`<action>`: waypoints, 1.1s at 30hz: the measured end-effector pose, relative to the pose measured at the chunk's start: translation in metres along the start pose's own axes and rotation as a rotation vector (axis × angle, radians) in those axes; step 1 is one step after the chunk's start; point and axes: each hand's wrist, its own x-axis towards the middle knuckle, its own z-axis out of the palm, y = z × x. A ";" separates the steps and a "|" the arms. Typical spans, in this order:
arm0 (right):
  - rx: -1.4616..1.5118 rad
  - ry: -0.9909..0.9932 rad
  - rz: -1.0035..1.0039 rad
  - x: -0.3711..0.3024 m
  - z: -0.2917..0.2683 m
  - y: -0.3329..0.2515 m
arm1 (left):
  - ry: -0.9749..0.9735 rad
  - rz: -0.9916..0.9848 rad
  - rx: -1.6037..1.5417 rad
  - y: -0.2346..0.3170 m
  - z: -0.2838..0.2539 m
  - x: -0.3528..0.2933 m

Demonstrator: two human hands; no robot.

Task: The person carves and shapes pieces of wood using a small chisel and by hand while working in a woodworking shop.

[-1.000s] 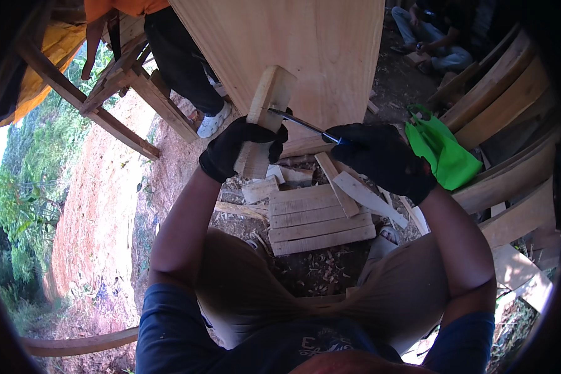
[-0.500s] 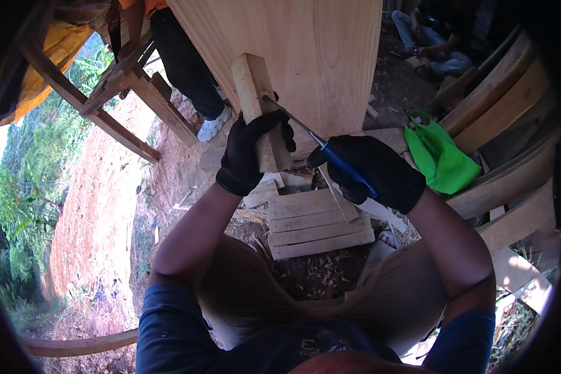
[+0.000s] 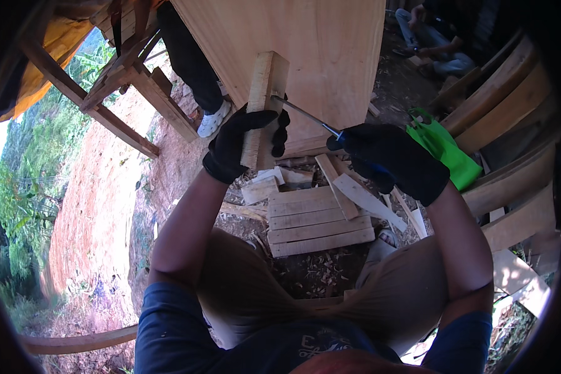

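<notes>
My left hand [image 3: 238,140], in a black glove, is wrapped round the lower part of a pale wooden block [image 3: 261,90]. The block is held up at a slight tilt before the large board. My right hand [image 3: 400,156], also black-gloved, is closed on the handle of a screwdriver [image 3: 310,118] with a thin metal shaft. Most of its blue handle is hidden in the glove. The shaft points up and left, and its tip meets the block's right side, just above my left fingers. Whether the tip sits in a hole there I cannot tell.
A wide wooden board [image 3: 324,56] rises ahead. Below my hands lie a slatted wooden piece [image 3: 318,224], offcuts and shavings. A green bag [image 3: 439,149] and curved planks [image 3: 511,187] are at right. One person stands near a wooden frame [image 3: 121,134] at left; another sits far right.
The block has turned in my left hand's grip and now leans slightly right at the top. My right hand has moved right with the screwdriver, whose shaft shows more of its length.
</notes>
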 end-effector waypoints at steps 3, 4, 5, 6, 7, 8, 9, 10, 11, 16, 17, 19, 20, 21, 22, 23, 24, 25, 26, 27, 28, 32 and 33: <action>0.111 -0.021 0.049 0.000 -0.006 0.000 | 0.049 -0.032 0.026 0.004 0.004 -0.003; 0.078 0.014 0.049 -0.001 -0.005 -0.001 | 0.049 -0.043 0.048 0.008 0.003 -0.004; 0.046 0.049 0.048 -0.002 -0.003 -0.003 | 0.050 -0.054 0.070 0.010 0.003 -0.003; 0.014 0.083 0.048 -0.003 -0.002 -0.004 | 0.054 -0.062 0.062 0.008 0.003 -0.003; 0.007 0.090 0.052 -0.003 -0.002 -0.004 | 0.063 -0.067 0.058 0.006 0.004 -0.004; 0.001 0.097 0.056 -0.003 -0.002 -0.003 | 0.073 -0.072 0.054 0.005 0.006 -0.005; -0.006 0.103 0.060 -0.003 -0.003 -0.002 | 0.075 -0.069 0.067 0.008 0.007 -0.008; 0.055 0.077 0.059 -0.004 -0.003 -0.001 | 0.072 -0.066 0.077 0.011 0.008 -0.009; 0.116 0.050 0.058 -0.006 -0.002 0.002 | 0.069 -0.063 0.086 0.014 0.009 -0.010; 0.069 0.063 0.060 -0.008 -0.011 0.010 | 0.030 -0.099 0.112 0.010 0.004 -0.007; 0.039 0.088 0.042 -0.005 -0.015 0.018 | 0.033 -0.108 0.134 0.009 0.003 -0.005; -0.011 0.116 0.035 -0.005 -0.019 0.019 | 0.053 -0.070 0.035 0.010 -0.004 -0.004; -0.030 0.120 0.047 -0.008 -0.020 0.013 | 0.077 -0.035 -0.012 0.013 -0.010 -0.005; -0.049 0.123 0.058 -0.010 -0.020 0.011 | 0.100 0.000 -0.058 0.016 -0.017 -0.005; -0.202 0.201 -0.160 -0.007 -0.019 0.018 | 0.114 0.018 -0.060 0.018 -0.026 -0.004; -0.365 0.281 -0.374 -0.002 -0.019 0.030 | 0.125 0.018 -0.061 0.013 -0.027 -0.001; -0.529 0.358 -0.589 -0.002 -0.020 0.037 | 0.135 0.018 -0.063 0.009 -0.027 0.002; -0.523 0.361 -0.564 -0.004 -0.016 0.033 | 0.156 0.016 -0.057 0.006 -0.028 0.001; -0.518 0.365 -0.541 -0.007 -0.008 0.025 | 0.137 -0.003 -0.116 0.003 -0.027 0.002; -0.512 0.369 -0.518 -0.008 -0.001 0.020 | 0.123 0.011 -0.076 0.000 -0.025 0.001; -0.621 0.378 -0.564 -0.010 0.002 0.019 | 0.104 0.031 -0.042 -0.003 -0.017 -0.001; -0.831 0.409 -0.656 -0.015 0.013 0.011 | 0.092 0.064 -0.021 -0.004 -0.002 0.006; -0.827 0.419 -0.657 -0.017 0.016 0.009 | 0.103 0.065 -0.023 -0.004 -0.001 0.006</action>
